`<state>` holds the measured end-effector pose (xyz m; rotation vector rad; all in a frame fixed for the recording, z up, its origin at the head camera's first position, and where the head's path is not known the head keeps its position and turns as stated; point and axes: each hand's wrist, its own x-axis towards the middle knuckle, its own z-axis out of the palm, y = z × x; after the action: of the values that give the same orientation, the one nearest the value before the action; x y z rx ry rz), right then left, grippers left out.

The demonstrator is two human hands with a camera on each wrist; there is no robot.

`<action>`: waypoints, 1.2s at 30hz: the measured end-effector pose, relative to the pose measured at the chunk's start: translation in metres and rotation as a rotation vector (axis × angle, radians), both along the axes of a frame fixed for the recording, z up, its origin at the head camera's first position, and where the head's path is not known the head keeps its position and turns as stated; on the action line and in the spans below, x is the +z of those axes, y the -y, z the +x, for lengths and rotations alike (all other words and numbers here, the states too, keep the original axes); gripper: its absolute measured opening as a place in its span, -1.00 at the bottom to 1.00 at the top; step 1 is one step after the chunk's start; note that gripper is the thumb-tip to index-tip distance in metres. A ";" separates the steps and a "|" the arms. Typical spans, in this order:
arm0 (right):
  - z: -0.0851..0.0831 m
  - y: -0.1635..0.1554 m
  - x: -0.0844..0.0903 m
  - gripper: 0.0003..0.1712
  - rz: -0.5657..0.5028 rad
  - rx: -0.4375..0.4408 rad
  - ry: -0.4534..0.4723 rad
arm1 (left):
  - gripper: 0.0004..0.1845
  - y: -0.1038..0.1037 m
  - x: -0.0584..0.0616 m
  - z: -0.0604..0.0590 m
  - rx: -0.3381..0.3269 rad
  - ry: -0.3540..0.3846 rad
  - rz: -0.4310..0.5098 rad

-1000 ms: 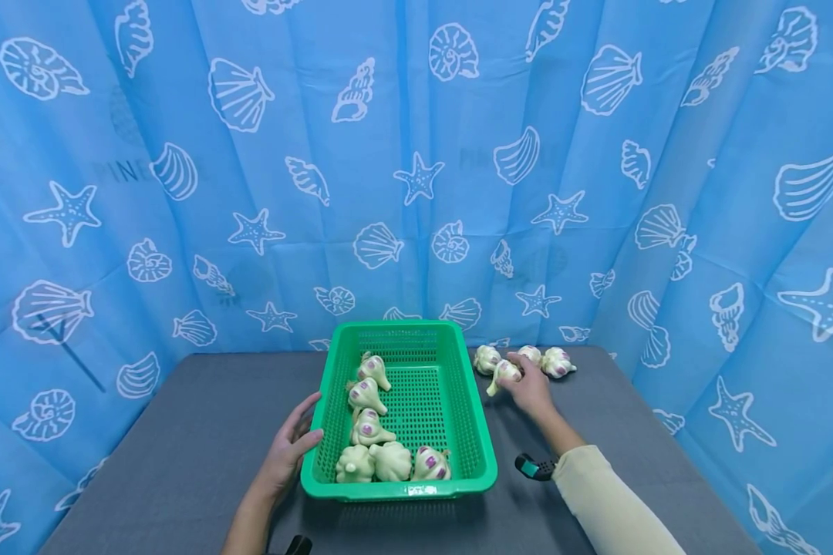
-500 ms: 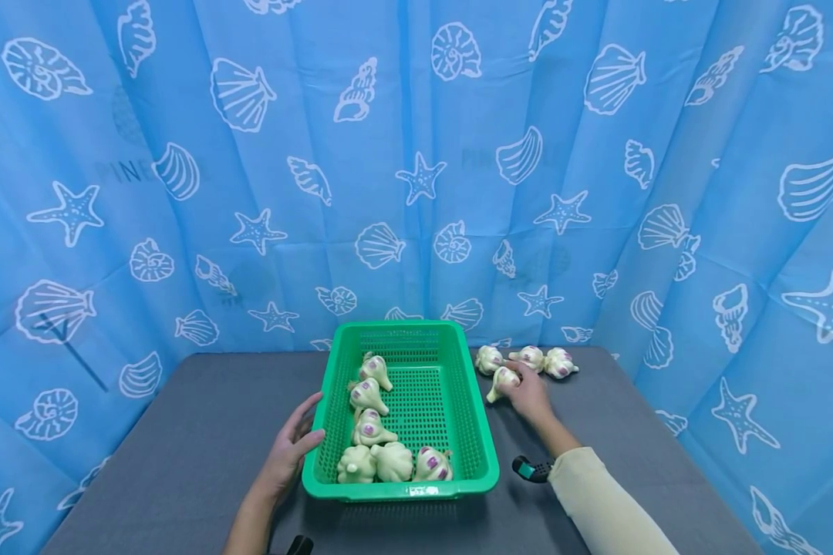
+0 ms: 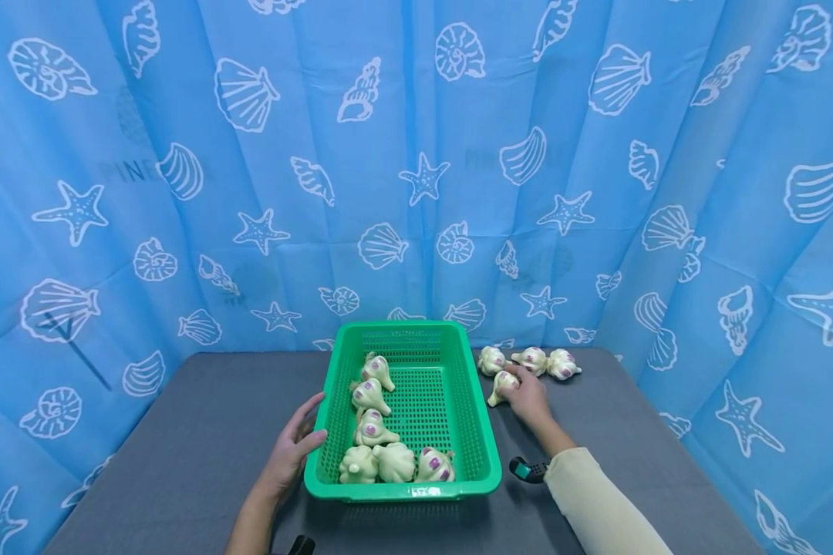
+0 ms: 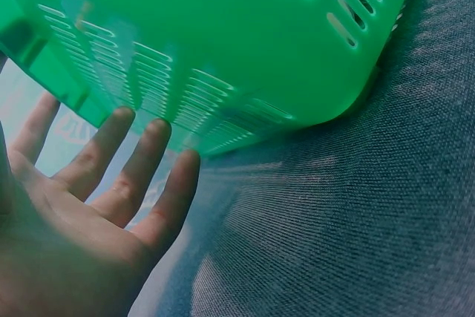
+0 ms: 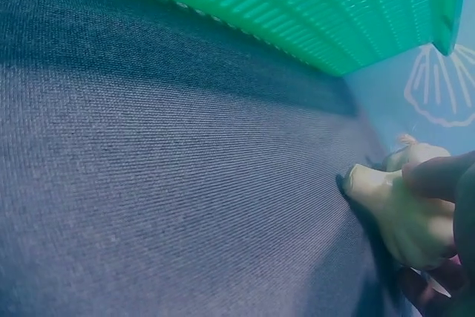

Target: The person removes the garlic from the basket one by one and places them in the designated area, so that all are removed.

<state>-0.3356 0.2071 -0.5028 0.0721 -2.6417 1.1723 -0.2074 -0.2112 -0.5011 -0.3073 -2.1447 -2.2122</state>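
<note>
We see our right hand (image 3: 527, 395) curled around a garlic bulb (image 3: 501, 385) on the grey tabletop (image 3: 180, 432), just right of the green basket (image 3: 473, 432), left hand (image 3: 293, 447) with fingers straight against the basket's left wall, three more bulbs (image 3: 531, 360) just beyond

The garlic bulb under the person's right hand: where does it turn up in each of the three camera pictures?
Head: garlic bulb right of centre, beside the green basket, gripped by the right hand.
Left wrist: not in it; only the left hand against the basket wall.
Right wrist: at the right edge, on the grey cloth.
Shared landmark: the green basket.
</note>
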 end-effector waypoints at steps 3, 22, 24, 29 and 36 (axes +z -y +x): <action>-0.001 -0.001 -0.001 -0.43 0.016 0.003 -0.007 | -0.34 0.000 -0.001 -0.001 -0.002 -0.008 0.000; -0.005 -0.008 0.009 -0.54 0.048 0.038 -0.141 | -0.34 -0.001 0.000 0.000 -0.004 -0.012 -0.004; -0.006 -0.007 0.014 -0.52 0.049 0.037 -0.131 | -0.35 0.000 0.000 0.001 -0.003 -0.012 -0.005; -0.006 -0.002 0.029 -0.53 0.044 0.031 -0.113 | -0.34 0.000 -0.001 0.001 -0.001 -0.014 -0.002; -0.009 0.008 0.052 -0.60 -0.028 -0.001 -0.088 | -0.34 0.000 -0.001 0.000 0.003 -0.010 -0.004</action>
<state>-0.3442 0.1990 -0.4505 0.1150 -2.5485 1.1774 -0.2073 -0.2113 -0.5022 -0.3142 -2.1431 -2.2004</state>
